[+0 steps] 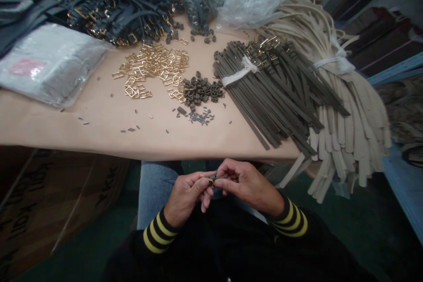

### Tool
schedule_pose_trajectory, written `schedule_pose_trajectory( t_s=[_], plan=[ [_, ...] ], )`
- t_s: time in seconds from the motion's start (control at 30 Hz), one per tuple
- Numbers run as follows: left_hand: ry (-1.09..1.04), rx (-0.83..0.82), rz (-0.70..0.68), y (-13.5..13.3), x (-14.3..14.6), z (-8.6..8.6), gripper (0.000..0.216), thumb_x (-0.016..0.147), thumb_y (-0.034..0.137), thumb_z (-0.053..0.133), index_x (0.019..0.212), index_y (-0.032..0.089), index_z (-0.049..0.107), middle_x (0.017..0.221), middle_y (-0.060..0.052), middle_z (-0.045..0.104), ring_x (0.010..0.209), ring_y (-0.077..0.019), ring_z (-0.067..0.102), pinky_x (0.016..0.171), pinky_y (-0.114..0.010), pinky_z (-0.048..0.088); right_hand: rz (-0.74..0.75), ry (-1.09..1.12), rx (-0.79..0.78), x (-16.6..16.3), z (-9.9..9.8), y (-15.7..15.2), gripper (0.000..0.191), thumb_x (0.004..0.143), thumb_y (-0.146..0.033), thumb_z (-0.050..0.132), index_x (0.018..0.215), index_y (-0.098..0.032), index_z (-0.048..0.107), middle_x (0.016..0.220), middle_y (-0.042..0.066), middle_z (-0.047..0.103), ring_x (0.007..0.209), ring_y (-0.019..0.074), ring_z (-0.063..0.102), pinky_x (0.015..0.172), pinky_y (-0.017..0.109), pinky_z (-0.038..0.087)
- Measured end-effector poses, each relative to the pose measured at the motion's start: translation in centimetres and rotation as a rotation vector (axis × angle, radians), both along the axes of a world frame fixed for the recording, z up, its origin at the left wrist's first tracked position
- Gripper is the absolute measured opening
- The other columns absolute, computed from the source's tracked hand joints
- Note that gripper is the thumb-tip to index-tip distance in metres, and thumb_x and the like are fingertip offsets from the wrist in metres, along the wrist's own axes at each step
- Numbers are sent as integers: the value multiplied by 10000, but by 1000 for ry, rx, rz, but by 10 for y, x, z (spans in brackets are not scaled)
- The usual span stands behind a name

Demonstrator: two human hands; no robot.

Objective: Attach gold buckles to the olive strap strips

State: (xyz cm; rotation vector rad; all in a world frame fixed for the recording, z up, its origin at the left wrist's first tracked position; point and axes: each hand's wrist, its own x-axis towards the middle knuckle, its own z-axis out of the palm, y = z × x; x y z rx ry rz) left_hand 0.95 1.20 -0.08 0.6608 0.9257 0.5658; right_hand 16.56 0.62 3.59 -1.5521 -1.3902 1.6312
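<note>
Over my lap, just in front of the table edge, both hands meet at the fingertips. My left hand point(191, 191) pinches a small gold buckle point(210, 182) between thumb and fingers. Closed beside it, my right hand point(243, 183) grips a short dark piece point(218, 178) that looks like strap; most of it is hidden by the fingers. On the table beyond lie a heap of gold buckles point(155, 64), a pile of dark olive strap loops point(203, 89) and scattered small dark bits point(200, 116).
A tied bundle of olive straps point(261, 97) lies to the right, next to long beige straps point(353, 110) hanging over the table edge. Black straps with buckles point(125, 13) are heaped at the back. Plastic-wrapped packs point(49, 64) sit left; a cardboard box point(66, 189) stands below.
</note>
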Motion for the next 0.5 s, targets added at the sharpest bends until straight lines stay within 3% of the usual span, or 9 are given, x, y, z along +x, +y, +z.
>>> schedule_pose_trajectory(
  t_s=[0.13, 0.27, 0.4, 0.5],
  plan=[
    [94, 132, -110, 2, -1, 5, 409, 676, 404, 584, 922, 77, 594, 492, 38, 505, 360, -45, 421, 345, -166, 337, 77, -74, 74, 0, -2, 1, 81, 702, -141, 545, 657, -147, 478, 540, -59, 436, 491, 55, 403, 455, 154, 316],
    [212, 191, -183, 1, -1, 9, 406, 690, 377, 570, 972, 84, 562, 458, 59, 465, 378, -48, 398, 367, -161, 319, 146, -231, 188, -3, -2, 0, 60, 706, -105, 534, 657, -141, 535, 542, -50, 456, 501, 66, 399, 483, 173, 311],
    [289, 202, -110, 0, 0, 8, 345, 695, 385, 561, 887, 99, 565, 456, 63, 454, 371, -42, 374, 351, -153, 289, 210, -305, 342, -6, 0, -1, 87, 743, -116, 518, 730, -138, 601, 652, 2, 578, 587, 96, 491, 564, 199, 358],
    [279, 163, -37, 0, 0, 5, 325, 701, 407, 548, 822, 105, 551, 483, 56, 471, 352, -33, 364, 318, -143, 263, 229, -238, 352, 0, 1, 1, 120, 771, -136, 492, 805, -137, 607, 703, 23, 620, 623, 108, 543, 601, 203, 400]
  ],
)
